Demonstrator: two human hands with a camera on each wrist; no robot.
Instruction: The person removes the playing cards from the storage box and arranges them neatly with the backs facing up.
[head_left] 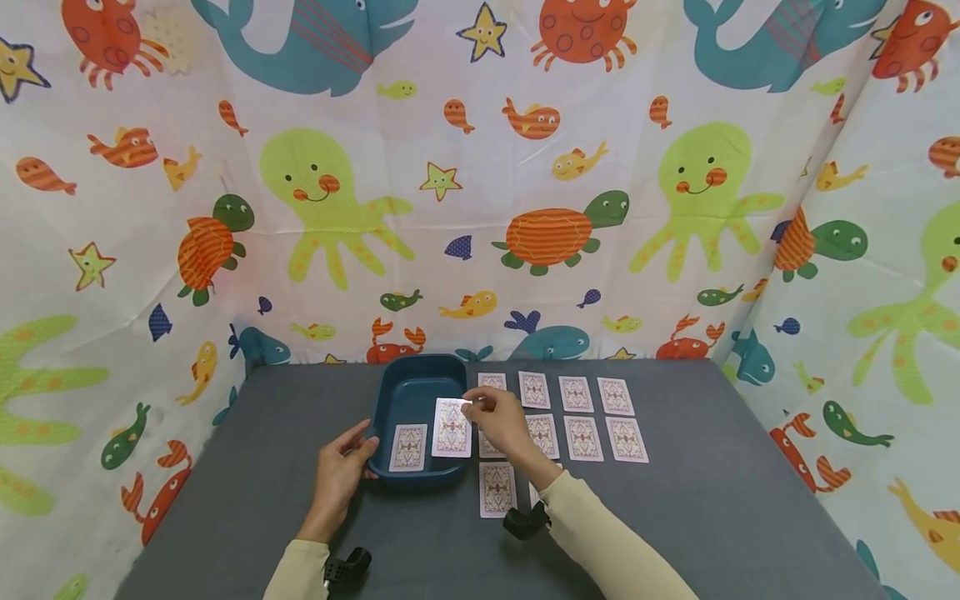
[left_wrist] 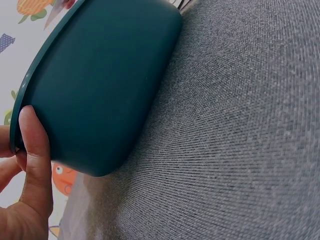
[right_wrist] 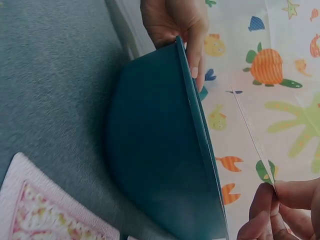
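Note:
A dark teal plastic bin (head_left: 420,363) stands on the grey table, with one playing card (head_left: 408,448) lying back up inside it. My left hand (head_left: 341,473) grips the bin's near left rim; in the left wrist view the thumb (left_wrist: 36,135) lies along the outer wall and the fingers go over the rim. Over the bin's right side, my right hand (head_left: 498,421) pinches another playing card (head_left: 452,428) by its upper right corner, back up. Edge-on in the right wrist view, that card (right_wrist: 252,137) is held between thumb and fingertips above the rim.
Right of the bin, several playing cards lie back up in rows, among them a far right one (head_left: 616,397) and a near one (head_left: 498,490). My right forearm covers part of them. A cloth (head_left: 480,317) printed with sea animals hangs behind the table (head_left: 675,517).

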